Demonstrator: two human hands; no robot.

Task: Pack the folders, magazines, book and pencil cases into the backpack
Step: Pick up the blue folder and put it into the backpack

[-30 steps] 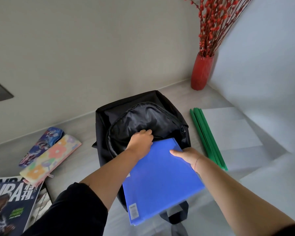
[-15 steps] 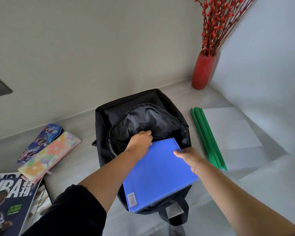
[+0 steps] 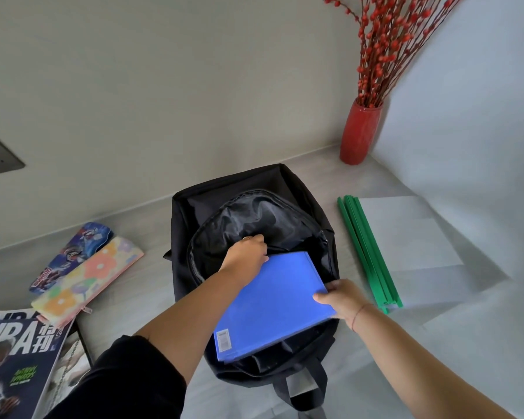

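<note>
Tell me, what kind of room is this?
Probably a study corner at home: a grey desk set against plain walls, a red vase of berry branches, and school things, a black backpack, pencil cases and a blue folder.

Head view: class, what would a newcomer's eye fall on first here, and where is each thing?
The bright blue folder lies half inside the open black backpack at the centre, gripped at its near right edge by the right hand while the left hand holds the bag's mouth. Next come the red vase of berry branches in the far right corner and the green folders lying right of the backpack.
</note>
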